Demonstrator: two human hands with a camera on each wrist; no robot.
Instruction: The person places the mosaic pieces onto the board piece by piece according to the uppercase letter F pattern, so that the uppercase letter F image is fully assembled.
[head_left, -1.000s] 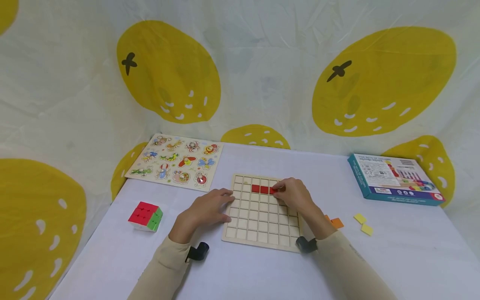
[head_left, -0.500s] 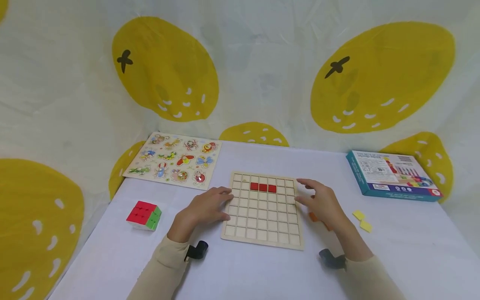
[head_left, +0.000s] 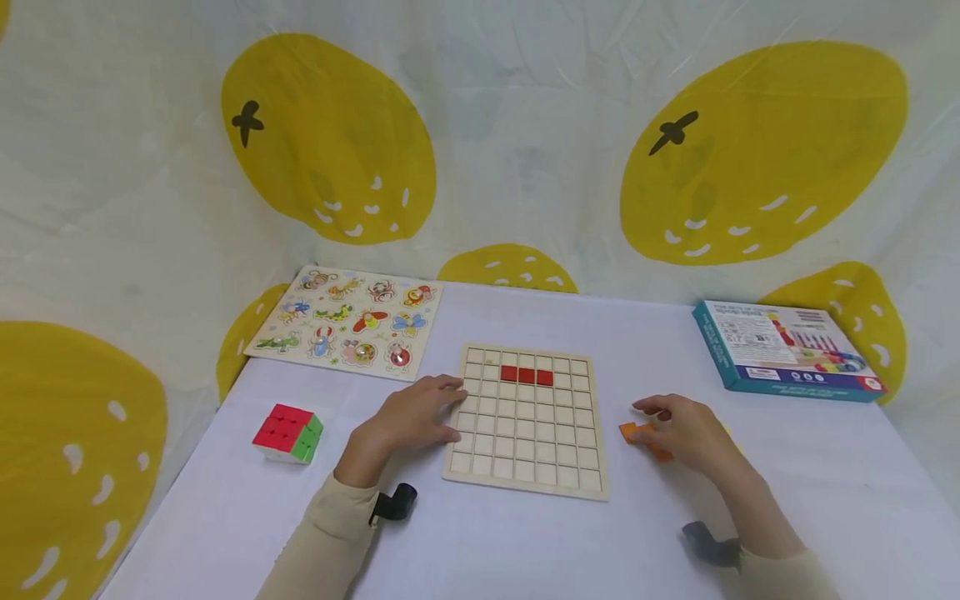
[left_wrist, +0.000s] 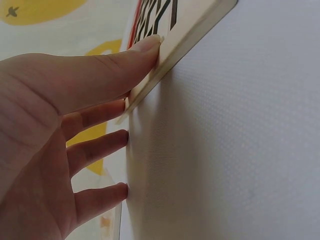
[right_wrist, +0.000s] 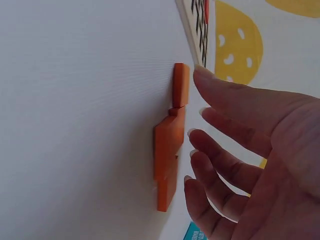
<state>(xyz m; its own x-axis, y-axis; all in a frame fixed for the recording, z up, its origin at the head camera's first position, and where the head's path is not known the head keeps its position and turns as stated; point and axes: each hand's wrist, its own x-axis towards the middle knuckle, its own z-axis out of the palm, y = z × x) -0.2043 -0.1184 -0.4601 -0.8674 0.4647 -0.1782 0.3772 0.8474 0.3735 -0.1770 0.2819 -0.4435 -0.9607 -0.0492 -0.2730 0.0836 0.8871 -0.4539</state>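
Observation:
A wooden grid board (head_left: 525, 467) lies in the middle of the white table, with a row of three red tiles (head_left: 526, 376) in its second row from the far edge. My left hand (head_left: 442, 410) rests flat at the board's left edge. In the left wrist view its thumb (left_wrist: 135, 50) touches the board's rim (left_wrist: 190, 30) and the other fingers lie on the table. My right hand (head_left: 660, 421) hovers right of the board over orange pieces (head_left: 630, 432). The right wrist view shows its fingers (right_wrist: 220, 130) spread just above the orange pieces (right_wrist: 170, 145), holding nothing.
A colour cube (head_left: 288, 432) sits at the left. An animal peg puzzle (head_left: 347, 321) lies at the back left and a blue box (head_left: 787, 348) at the back right. Yellow-spotted cloth hangs behind and beside the table.
My right hand has left the red tiles on the board and moved right and nearer to me, over the orange pieces. The left hand has stayed put.

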